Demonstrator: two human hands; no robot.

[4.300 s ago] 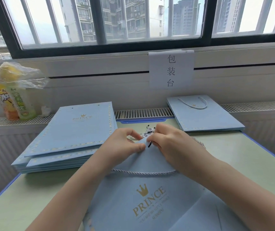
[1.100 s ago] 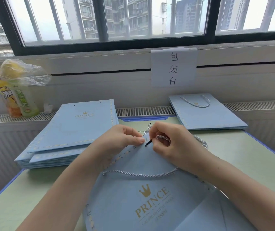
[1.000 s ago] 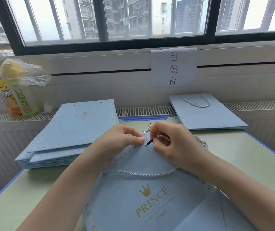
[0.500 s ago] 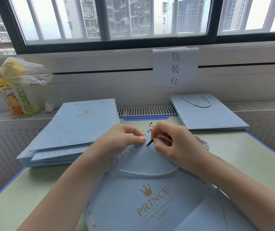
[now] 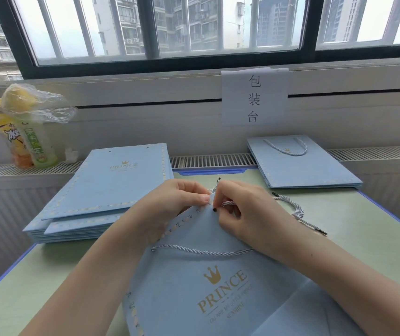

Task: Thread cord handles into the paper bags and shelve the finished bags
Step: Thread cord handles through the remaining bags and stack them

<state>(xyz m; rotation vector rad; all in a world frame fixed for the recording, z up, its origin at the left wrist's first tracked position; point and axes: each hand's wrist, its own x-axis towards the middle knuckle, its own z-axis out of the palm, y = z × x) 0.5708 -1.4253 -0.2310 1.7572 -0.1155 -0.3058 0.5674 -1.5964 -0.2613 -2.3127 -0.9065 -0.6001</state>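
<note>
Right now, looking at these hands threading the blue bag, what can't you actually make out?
All in the head view:
- The hole in the paper bag: hidden behind the fingers of both hands, so whether the cord tip is through is unclear.
- The bag's lower part: cut off by the bottom edge.
- The small print under PRINCE: too small and blurred.
- The drink bottles: tops covered by a plastic bag.

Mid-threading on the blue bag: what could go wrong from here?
1. The right hand pinches the cord just behind its black tip at the bag's top edge; the tip may miss the hole, which I cannot see, or crease the paper.
2. The left hand pinches only the rim of the bag; a slip could let it shift.
3. Loose cords lie beside the right wrist and might get dragged off the table.
</note>
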